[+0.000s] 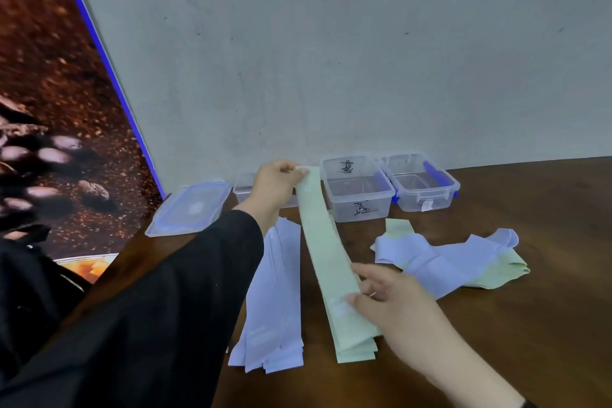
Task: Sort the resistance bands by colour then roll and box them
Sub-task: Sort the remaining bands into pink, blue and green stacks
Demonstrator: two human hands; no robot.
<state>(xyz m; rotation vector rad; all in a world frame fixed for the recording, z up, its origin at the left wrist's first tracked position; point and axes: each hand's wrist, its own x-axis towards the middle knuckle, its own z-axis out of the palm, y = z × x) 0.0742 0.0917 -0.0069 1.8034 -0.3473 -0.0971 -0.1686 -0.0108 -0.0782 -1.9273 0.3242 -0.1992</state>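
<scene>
left hand (276, 177) is pinching the green band's (323, 242) far end, right hand (385, 291) apparently pinching it nearer, above the green pile (356, 346).

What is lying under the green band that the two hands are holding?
The near end of the green band lies on a stack of green bands; the wooden table is below. How many bands the stack holds cannot be told.

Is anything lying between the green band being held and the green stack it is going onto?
Nothing visible does. The left hand pinches the far end of the green band, the right hand holds its near part, and it hangs directly over the green stack.
</scene>
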